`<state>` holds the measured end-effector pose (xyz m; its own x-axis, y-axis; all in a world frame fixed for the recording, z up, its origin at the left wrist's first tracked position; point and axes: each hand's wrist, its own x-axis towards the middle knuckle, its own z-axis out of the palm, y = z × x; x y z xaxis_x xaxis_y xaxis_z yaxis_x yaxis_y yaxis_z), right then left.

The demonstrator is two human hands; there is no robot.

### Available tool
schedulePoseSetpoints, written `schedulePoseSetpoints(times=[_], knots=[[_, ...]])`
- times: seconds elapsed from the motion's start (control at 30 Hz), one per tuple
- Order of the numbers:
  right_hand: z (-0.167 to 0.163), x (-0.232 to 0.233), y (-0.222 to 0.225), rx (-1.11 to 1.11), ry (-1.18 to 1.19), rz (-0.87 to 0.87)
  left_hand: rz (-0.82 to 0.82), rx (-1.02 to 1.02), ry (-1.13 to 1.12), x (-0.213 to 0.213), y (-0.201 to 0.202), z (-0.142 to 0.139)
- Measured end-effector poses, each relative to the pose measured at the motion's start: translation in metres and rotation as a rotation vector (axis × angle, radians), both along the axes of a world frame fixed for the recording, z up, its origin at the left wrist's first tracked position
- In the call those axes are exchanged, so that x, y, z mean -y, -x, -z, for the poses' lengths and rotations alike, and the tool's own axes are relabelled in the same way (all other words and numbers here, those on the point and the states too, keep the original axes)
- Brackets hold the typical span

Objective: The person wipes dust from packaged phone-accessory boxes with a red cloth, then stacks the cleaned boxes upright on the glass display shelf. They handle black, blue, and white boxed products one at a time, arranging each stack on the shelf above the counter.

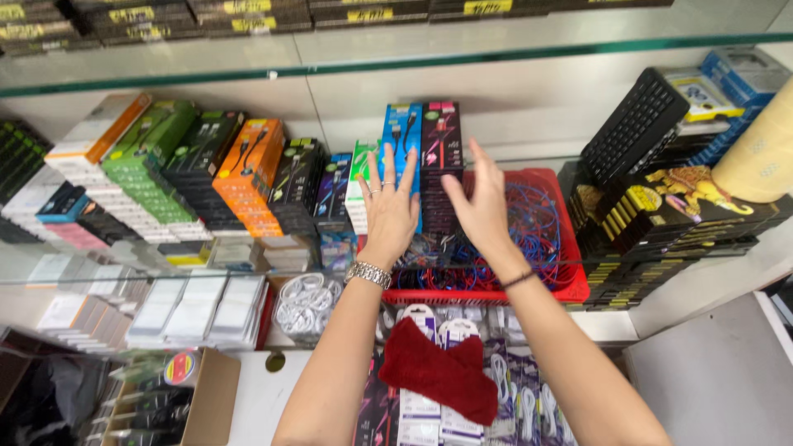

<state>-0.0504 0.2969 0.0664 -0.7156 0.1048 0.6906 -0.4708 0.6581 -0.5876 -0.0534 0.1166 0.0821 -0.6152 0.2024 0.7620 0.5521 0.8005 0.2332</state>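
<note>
A: What are the hands working at on the glass shelf (512, 132)?

B: Both are reaching toward the upright cable boxes: the blue box (402, 132) and the dark pink-topped box (442, 136), standing at the right end of the row, just behind the red basket (570, 285) of tangled cables.

A: Anything gripped yet?

B: No. The left hand (390, 211) is spreading its grip open, fingers nearly at the blue box; the right hand (479, 206) is open too, beside the dark box. I judge the pick-up as barely started.
</note>
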Motion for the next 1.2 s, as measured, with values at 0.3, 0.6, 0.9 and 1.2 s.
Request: schedulePoseSetpoints(times=[0.3, 0.6, 0.9, 1.2], knots=[[0.103, 0.022, -0.128, 0.86, -0.555, -0.579, -0.218, 0.617, -0.625, 0.104, -0.082, 0.153], [0.105, 0.039, -0.157, 1.135, -0.579, -0.286, -0.467, 1.462, -0.233, 0.118, -0.141, 0.246], [0.097, 0.017, -0.141, 0.631, -0.411, -0.301, -0.378, 1.115, -0.385, 0.113, -0.141, 0.243], [0.09, 0.124, -0.171, 0.166, -0.219, -0.207, 0.626, 1.026, -1.802, 0.073, -0.105, 0.167]])
